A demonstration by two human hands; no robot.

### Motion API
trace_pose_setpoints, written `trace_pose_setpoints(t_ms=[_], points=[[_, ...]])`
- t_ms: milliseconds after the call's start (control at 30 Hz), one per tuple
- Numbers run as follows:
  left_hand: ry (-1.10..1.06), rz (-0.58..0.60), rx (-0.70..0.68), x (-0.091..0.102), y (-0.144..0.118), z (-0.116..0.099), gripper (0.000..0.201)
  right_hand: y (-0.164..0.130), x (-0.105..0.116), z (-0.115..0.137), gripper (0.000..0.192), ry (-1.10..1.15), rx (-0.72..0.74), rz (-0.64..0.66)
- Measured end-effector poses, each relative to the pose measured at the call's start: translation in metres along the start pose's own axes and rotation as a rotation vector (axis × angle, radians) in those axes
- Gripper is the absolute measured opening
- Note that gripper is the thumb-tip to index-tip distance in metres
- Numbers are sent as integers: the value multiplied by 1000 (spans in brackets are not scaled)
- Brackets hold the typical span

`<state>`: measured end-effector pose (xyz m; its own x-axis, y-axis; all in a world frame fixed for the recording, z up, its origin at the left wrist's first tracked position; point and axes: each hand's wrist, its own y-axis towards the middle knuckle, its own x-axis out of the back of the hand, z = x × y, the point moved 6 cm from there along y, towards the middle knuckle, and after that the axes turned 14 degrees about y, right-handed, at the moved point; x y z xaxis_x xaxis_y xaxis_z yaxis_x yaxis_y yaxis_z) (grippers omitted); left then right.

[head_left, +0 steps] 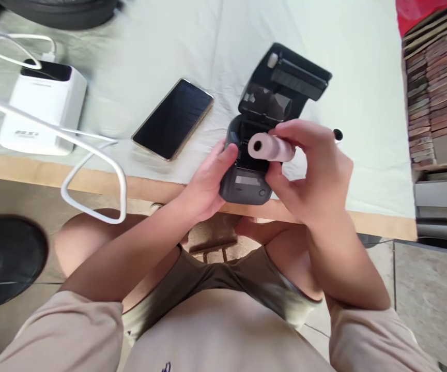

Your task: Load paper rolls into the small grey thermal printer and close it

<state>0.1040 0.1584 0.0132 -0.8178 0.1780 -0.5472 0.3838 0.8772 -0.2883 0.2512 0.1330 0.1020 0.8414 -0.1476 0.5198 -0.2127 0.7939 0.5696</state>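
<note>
A dark grey portable label printer (246,187) has its hinged lid (285,77) raised, so the black compartment inside shows. Wrapped around the printer's left side is my left hand (211,178), its thumb on the rim. Between thumb and fingers, my right hand (312,165) pinches a small white paper roll (275,148) by its sides. The roll is tilted over the open compartment, its hollow core facing left. Whether it touches the printer inside, I cannot tell. Behind my right hand, a small black ridged end (338,135) of some object sticks out.
A smartphone (173,119) lies dark-screened on the pale table cover (161,41), left of the printer. Further left stands a white power bank (45,111) with a looping white cable (120,181) hanging over the wooden table edge. Stacked bricks (436,103) are at right, a black round stool (10,261) below left.
</note>
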Motion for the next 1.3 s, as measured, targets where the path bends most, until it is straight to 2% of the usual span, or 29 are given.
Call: trace_pose_setpoints(t_ms=[100, 200, 267, 333, 400, 467, 500, 600, 633, 667, 733, 767, 900, 967, 1033, 1100, 1167, 1200, 1300], points=[[28, 50, -40, -2, -1, 0, 31, 3, -4, -2, 32, -210, 19, 48], [18, 108, -47, 0, 0, 3, 45, 4, -2, 1, 21, -291, 115, -11], [15, 127, -41, 3, 2, 5, 48, 3, -2, 12, 22, -254, 199, -32], [3, 136, -35, 6, 5, 6, 51, -1, -6, 26, 24, -188, 258, 24], [-10, 140, -21, 8, 6, 5, 55, -5, -10, 34, 22, -136, 274, 111], [-14, 142, -6, 8, 6, 4, 58, -6, -11, 31, 18, -71, 248, 148], [-9, 141, -4, 9, 6, 4, 59, -6, -8, 25, 15, -16, 233, 105], [39, 131, 1, 11, 4, 5, 66, -3, 8, -9, 15, 160, 190, -218], [59, 126, 0, 11, 4, 5, 70, -3, 12, -22, 21, 206, 172, -307], [77, 120, -1, 12, 3, 6, 74, -2, 12, -35, 33, 245, 131, -327], [102, 110, 5, 13, 3, 7, 82, 0, 7, -55, 54, 297, 16, -276], [106, 107, 7, 14, 3, 7, 83, 1, 6, -61, 58, 313, -55, -238], [84, 86, 8, 15, 2, 5, 87, 0, 9, -62, 45, 435, -246, -218], [67, 69, 17, 14, 0, 4, 90, -1, 3, -56, 40, 502, -300, -131], [51, 60, 33, 11, -2, 3, 82, -4, -10, -49, 45, 498, -344, 22], [29, 62, 19, 7, -3, 1, 60, -8, -22, -44, 53, 464, -356, 129], [-7, 92, -17, 0, -3, -2, 37, -11, -27, -41, 57, 423, -344, 138], [-26, 118, -29, -3, -3, -3, 32, -11, -28, -41, 56, 403, -343, 130], [-73, 121, -13, -6, -1, -2, 38, -13, -29, -46, 53, 373, -372, 137]])
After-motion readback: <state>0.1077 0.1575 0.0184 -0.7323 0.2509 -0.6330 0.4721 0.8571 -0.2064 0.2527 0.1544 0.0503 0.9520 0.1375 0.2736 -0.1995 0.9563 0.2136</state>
